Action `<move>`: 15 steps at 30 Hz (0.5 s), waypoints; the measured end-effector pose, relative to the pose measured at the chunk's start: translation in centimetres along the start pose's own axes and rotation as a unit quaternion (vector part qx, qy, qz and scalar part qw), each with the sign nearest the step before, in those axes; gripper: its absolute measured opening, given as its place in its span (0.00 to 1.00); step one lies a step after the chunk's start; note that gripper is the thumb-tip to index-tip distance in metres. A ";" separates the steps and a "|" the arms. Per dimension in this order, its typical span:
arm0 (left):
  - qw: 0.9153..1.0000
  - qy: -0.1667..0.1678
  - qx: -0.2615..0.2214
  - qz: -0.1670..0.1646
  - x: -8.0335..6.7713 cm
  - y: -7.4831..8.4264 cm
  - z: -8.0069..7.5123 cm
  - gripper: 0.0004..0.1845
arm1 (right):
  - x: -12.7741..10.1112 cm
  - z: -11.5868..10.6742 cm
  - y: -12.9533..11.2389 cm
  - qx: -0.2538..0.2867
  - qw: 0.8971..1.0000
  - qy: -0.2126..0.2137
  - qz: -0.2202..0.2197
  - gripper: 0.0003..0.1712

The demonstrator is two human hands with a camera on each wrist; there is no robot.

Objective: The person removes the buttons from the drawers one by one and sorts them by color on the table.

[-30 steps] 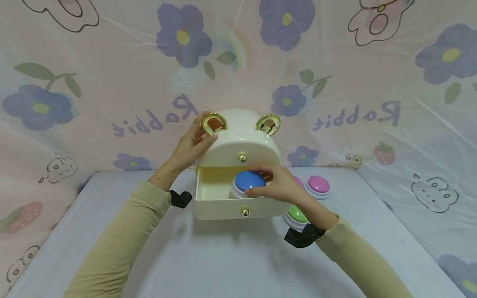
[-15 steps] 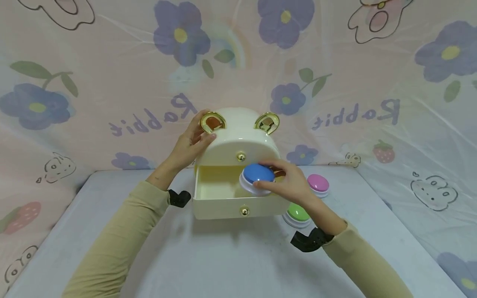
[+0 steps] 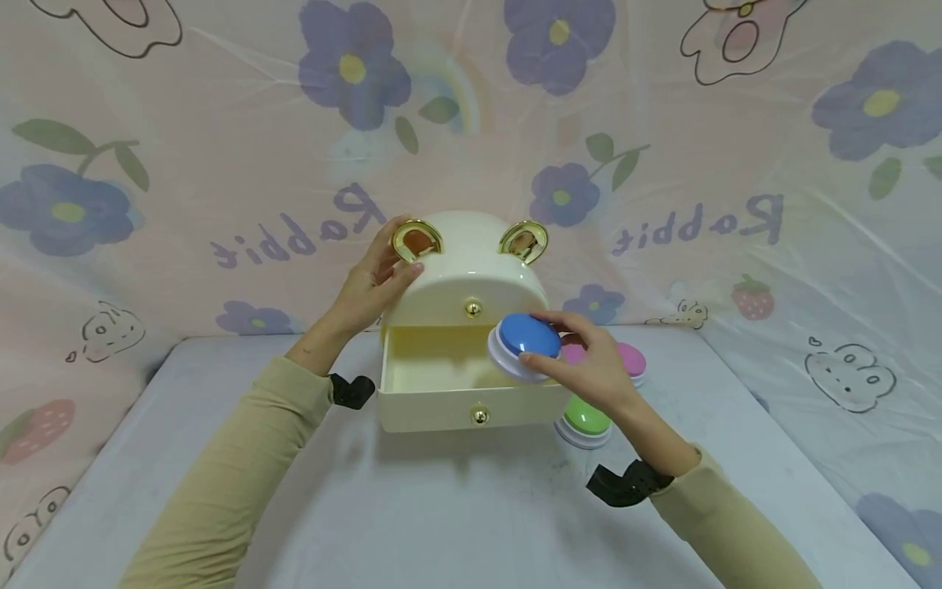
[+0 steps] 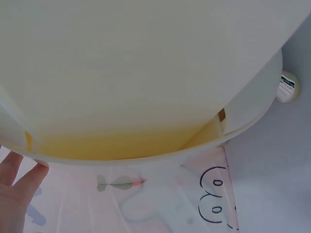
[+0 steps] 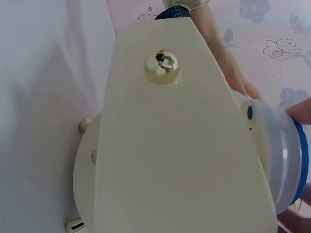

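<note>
Right hand (image 3: 592,372): grip pinches round blue-topped white plastic button (image 3: 524,345) at frame centre, over open drawer (image 3: 441,384).
Left hand (image 3: 375,282): grip relaxed, resting on cream bear-eared plastic box (image 3: 471,274).
Writing: "Rabbit", mirrored, on backdrop (image 3: 695,225).

A pale grey table (image 3: 441,523) carries a cream drawer box (image 3: 464,286) at centre; green button (image 3: 585,419) and pink button (image 3: 631,360) at its three o'clock.

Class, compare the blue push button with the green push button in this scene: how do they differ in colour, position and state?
The blue button is held tilted by the right hand above the open drawer; the green button lies flat on the table beside the drawer, untouched. The blue button has a blue dome, the green button a green one. Both are round, domed caps on pale bases.
</note>
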State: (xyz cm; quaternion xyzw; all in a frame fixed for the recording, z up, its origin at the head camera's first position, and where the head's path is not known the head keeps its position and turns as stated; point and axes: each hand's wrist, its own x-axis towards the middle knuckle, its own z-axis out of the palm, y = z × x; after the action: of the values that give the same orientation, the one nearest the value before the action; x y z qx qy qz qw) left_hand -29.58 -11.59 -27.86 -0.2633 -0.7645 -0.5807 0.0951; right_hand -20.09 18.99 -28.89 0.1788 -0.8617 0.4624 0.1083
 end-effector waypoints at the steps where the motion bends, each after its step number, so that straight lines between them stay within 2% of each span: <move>1: 1.000 0.000 0.001 -0.001 0.0 0.0 0.0 0.36 | -0.1 -0.1 0.0 0.001 1.000 0.003 -0.004 0.31; 15: 1.000 0.002 0.004 -0.012 -0.1 0.2 0.0 0.36 | -2.1 -1.9 1.3 -0.020 0.995 0.078 -0.056 0.31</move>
State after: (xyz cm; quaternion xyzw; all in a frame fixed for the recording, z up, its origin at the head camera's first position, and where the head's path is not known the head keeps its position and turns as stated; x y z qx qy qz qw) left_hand -29.39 -11.57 -27.70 -0.2530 -0.7696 -0.5793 0.0904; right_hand -18.64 21.63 -29.56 0.1876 -0.8485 0.4508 0.2042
